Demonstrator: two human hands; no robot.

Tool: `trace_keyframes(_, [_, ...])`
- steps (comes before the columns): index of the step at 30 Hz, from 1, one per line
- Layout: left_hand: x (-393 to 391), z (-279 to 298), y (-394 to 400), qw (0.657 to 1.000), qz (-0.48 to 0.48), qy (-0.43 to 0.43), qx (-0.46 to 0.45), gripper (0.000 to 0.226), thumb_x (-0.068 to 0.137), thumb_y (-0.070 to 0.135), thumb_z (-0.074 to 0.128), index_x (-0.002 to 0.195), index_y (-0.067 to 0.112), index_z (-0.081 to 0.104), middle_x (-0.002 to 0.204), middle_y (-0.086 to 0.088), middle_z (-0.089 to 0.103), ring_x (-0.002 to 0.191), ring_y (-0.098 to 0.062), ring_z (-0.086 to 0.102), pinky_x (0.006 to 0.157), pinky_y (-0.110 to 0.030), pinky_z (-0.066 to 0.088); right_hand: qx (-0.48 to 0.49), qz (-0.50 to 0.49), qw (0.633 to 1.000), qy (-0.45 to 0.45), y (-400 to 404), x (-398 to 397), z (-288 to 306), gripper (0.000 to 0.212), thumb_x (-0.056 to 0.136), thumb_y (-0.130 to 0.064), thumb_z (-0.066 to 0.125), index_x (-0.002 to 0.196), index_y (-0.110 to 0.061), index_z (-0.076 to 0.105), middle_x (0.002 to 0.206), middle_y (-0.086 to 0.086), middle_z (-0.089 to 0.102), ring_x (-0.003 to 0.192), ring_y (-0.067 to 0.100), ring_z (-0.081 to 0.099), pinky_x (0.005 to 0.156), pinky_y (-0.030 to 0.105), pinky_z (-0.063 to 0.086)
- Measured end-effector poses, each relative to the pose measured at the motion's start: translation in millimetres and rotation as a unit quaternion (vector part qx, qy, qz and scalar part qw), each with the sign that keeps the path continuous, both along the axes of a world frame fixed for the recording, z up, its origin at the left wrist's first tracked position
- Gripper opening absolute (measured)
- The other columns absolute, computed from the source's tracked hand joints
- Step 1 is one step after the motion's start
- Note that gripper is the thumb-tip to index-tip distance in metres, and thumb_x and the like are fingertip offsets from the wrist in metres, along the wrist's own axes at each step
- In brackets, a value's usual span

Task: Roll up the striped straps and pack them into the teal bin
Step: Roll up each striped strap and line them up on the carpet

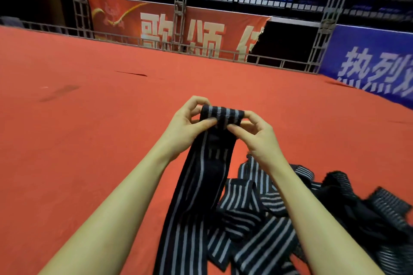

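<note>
Now your left hand (190, 118) and right hand (254, 131) pinch the strap's (201, 185) rolled end; loose straps (257, 219) lie on the carpet (89, 129).

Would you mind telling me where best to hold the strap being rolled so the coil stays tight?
Hold the rolled end, one hand at each edge: left hand from the left, right hand from the right, thumbs on the near face. The coil is short and wide, and the loose tail hangs down toward you.
</note>
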State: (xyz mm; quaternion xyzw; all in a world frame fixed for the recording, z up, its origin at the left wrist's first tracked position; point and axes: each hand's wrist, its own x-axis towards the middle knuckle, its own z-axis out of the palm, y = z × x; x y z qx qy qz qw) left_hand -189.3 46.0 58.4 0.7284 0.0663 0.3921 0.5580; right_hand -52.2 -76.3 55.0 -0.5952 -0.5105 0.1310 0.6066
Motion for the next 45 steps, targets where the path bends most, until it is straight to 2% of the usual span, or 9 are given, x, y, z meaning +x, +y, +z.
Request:
trace_keyframes(4, [-2, 18, -25, 1.000, -0.005, -0.022, 0.017, 0.022, 0.091, 0.003, 0.060, 0.096, 0.022, 0.051, 0.103, -0.001, 0.059, 0.083, -0.019, 0.065, 0.074, -0.038, 0.054, -0.007, 0.020, 1.000, -0.009, -29, -8, 18, 0.012, 0.098, -0.020, 0.053, 0.100, -0.031, 0.058, 0.078, -0.010, 0.069, 0.069, -0.003, 0.063, 0.053, 0.011, 0.046])
trace_keyframes(9, [1, 42, -45, 0.997, 0.014, -0.038, 0.073, 0.025, 0.090, 0.008, 0.062, 0.097, 0.029, 0.051, 0.104, 0.001, 0.058, 0.080, -0.017, 0.065, 0.073, -0.030, 0.054, 0.058, 0.005, 0.998, -0.020, -56, -11, 41, 0.018, 0.097, -0.012, 0.053, 0.111, -0.020, 0.062, 0.081, 0.000, 0.069, 0.081, 0.006, 0.067, 0.074, 0.015, 0.048])
trace_keyframes(13, [10, 63, -65, 0.994, 0.023, -0.062, 0.089, 0.023, 0.091, 0.011, 0.062, 0.101, 0.027, 0.050, 0.099, -0.002, 0.061, 0.072, -0.007, 0.063, 0.066, -0.018, 0.050, 0.087, -0.020, 0.995, -0.045, -76, -5, 63, 0.027, 0.094, -0.003, 0.056, 0.107, -0.024, 0.065, 0.081, -0.008, 0.071, 0.083, 0.002, 0.067, 0.076, 0.013, 0.048])
trace_keyframes(22, [23, 96, -102, 0.988, -0.010, -0.051, 0.149, 0.028, 0.096, 0.019, 0.056, 0.102, 0.043, 0.043, 0.097, -0.005, 0.066, 0.086, -0.013, 0.069, 0.069, -0.022, 0.054, 0.132, -0.083, 0.987, -0.036, -109, 5, 91, 0.019, 0.085, 0.000, 0.067, 0.093, -0.017, 0.069, 0.086, 0.002, 0.074, 0.086, 0.014, 0.070, 0.079, 0.024, 0.052])
trace_keyframes(26, [25, 98, -110, 0.987, -0.041, -0.064, 0.145, 0.028, 0.095, 0.009, 0.055, 0.100, 0.034, 0.045, 0.098, -0.008, 0.061, 0.084, -0.017, 0.066, 0.072, -0.029, 0.056, 0.090, -0.055, 0.994, -0.028, -124, 14, 87, 0.014, 0.094, -0.019, 0.060, 0.106, -0.020, 0.066, 0.090, 0.004, 0.073, 0.085, 0.015, 0.068, 0.078, 0.028, 0.051])
trace_keyframes(31, [26, 86, -115, 0.985, -0.065, -0.048, 0.155, 0.027, 0.093, 0.001, 0.055, 0.095, 0.027, 0.048, 0.091, 0.008, 0.054, 0.069, -0.012, 0.059, 0.059, -0.022, 0.048, -0.006, 0.003, 1.000, 0.016, -135, 21, 79, 0.071, 0.082, -0.075, 0.039, 0.122, -0.022, 0.063, 0.113, 0.006, 0.070, 0.101, 0.027, 0.067, 0.083, 0.037, 0.054])
trace_keyframes(34, [28, 76, -115, 0.983, -0.065, -0.050, 0.162, 0.028, 0.092, 0.000, 0.057, 0.094, 0.027, 0.051, 0.084, 0.001, 0.054, 0.068, -0.014, 0.055, 0.062, -0.025, 0.046, -0.020, -0.004, 0.999, 0.027, -137, 19, 76, 0.059, 0.087, -0.064, 0.048, 0.116, -0.016, 0.066, 0.112, 0.008, 0.070, 0.100, 0.027, 0.066, 0.084, 0.039, 0.052])
trace_keyframes(41, [21, 67, -114, 0.973, -0.048, -0.074, 0.215, 0.032, 0.080, -0.009, 0.065, 0.089, 0.021, 0.061, 0.112, -0.002, 0.053, 0.093, -0.011, 0.058, 0.080, -0.021, 0.047, 0.042, 0.045, 0.993, 0.104, -144, 22, 65, 0.032, 0.076, -0.023, 0.070, 0.107, -0.013, 0.066, 0.096, 0.002, 0.071, 0.091, 0.016, 0.066, 0.083, 0.029, 0.053])
trace_keyframes(45, [14, 61, -116, 0.982, -0.086, -0.050, 0.160, 0.016, 0.080, 0.020, 0.062, 0.095, 0.021, 0.062, 0.121, -0.005, 0.051, 0.102, -0.009, 0.059, 0.086, -0.019, 0.046, 0.055, 0.045, 0.993, 0.095, -144, 18, 61, 0.040, 0.069, -0.021, 0.077, 0.108, -0.019, 0.067, 0.091, 0.004, 0.073, 0.087, 0.017, 0.067, 0.080, 0.025, 0.050])
